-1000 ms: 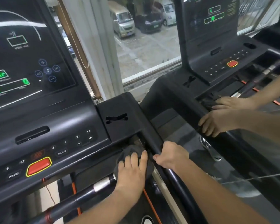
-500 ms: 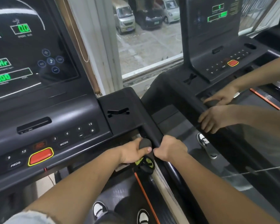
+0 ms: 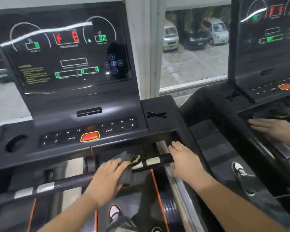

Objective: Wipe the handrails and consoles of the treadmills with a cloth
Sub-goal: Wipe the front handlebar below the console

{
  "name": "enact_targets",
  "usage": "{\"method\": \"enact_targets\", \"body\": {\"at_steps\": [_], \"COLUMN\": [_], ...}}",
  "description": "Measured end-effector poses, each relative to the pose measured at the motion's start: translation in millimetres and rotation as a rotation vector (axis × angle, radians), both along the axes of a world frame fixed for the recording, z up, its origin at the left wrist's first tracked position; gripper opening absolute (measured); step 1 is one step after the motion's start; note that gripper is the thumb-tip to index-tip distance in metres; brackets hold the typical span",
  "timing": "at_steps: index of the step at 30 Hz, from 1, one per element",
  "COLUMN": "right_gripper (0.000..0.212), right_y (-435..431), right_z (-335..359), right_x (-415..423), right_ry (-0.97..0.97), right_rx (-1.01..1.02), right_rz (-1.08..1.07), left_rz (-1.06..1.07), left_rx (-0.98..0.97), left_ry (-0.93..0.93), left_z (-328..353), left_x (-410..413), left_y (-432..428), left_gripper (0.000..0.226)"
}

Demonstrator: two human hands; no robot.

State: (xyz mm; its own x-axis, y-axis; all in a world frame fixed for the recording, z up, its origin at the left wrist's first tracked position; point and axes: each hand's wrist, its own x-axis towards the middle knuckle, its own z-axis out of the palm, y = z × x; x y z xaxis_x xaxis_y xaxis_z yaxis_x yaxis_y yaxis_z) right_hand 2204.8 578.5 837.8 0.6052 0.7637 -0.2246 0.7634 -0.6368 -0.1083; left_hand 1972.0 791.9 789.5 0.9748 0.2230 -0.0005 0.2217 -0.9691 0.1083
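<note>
Two hands, lower centre: left hand (image 3: 107, 178) presses the cloth (image 3: 124, 156) flat-fingered onto the handrail (image 3: 157, 162); right hand (image 3: 186, 162) rests open, holding nothing. Step: handrail wipe. Next probably calls for sweeping toward lower left.

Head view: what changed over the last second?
The left hand slid the cloth leftward along the front handlebar, away from the corner by the side rail, and now presses it there. The right hand let go of the side rail and now lies with straight fingers over the bar's right end. The view tilted up. The console stayed as it was.
</note>
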Motion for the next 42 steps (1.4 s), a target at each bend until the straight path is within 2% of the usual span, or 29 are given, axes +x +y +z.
{"method": "enact_targets", "body": {"at_steps": [3, 5, 7, 10, 15, 19, 23, 25, 28, 32, 35, 38, 40, 42], "right_gripper": [0.031, 0.026, 0.023, 0.023, 0.023, 0.019, 0.015, 0.015, 0.012, 0.014, 0.018, 0.016, 0.014, 0.016], "right_y": [13.1, 19.4, 23.0, 25.8, 24.5, 30.4, 33.7, 33.1, 29.5, 29.9, 30.3, 26.0, 25.4, 27.5], "right_z": [-0.5, 0.4, -0.1, -3.9, -8.3, -3.0, 3.3, 3.2, 0.3, 1.8, 6.6, 4.9, 4.7, 5.6], "right_x": [-4.7, -3.5, -1.1, 0.0, 3.4, 4.0, 5.7, 6.7, 6.7, 5.9, 4.7, 2.2, 4.3, 6.5], "right_ry": [0.073, 0.034, 0.03, 0.04, -0.037, -0.019, 0.0, -0.007, 0.019, 0.036, 0.022, -0.048, -0.042, -0.011], "right_rx": [-0.021, -0.052, -0.062, -0.06, -0.034, -0.087, -0.11, -0.104, -0.086, -0.075, -0.077, -0.075, -0.079, -0.09], "right_rz": [-0.011, -0.028, -0.037, -0.045, -0.046, 0.007, 0.018, 0.02, 0.017, 0.012, 0.0, 0.011, 0.002, -0.013], "left_rz": [0.051, 0.14, 0.216, 0.195, 0.165, 0.061, 0.148, 0.216, 0.311, 0.398, 0.264, 0.107, 0.169, 0.453], "left_rx": [-0.03, -0.037, -0.013, -0.023, -0.02, 0.01, 0.006, -0.011, -0.052, -0.028, -0.12, -0.241, -0.431, -0.767], "left_ry": [-0.031, 0.003, 0.077, 0.196, 0.197, 0.069, -0.056, -0.057, -0.071, -0.09, -0.051, -0.099, -0.112, -0.145], "left_z": [4.0, 7.2, 11.4, 17.0, 20.9, 10.6, 8.5, 10.1, 7.9, 9.7, 8.9, 4.6, -3.7, -5.4], "left_x": [-14.7, -4.0, 14.7, 58.6, 124.3, 76.2, -3.5, -32.2, -29.3, 27.6, 61.0, 63.8, 46.6, 24.5], "left_y": [8.6, -0.8, -14.2, -44.0, -111.2, -81.8, -31.8, -18.4, -25.0, -63.7, -98.4, -135.6, -150.7, -154.1], "left_gripper": [0.087, 0.073, 0.069, 0.074, 0.092, 0.091, 0.084, 0.084, 0.08, 0.066, 0.073, 0.075, 0.069, 0.062]}}
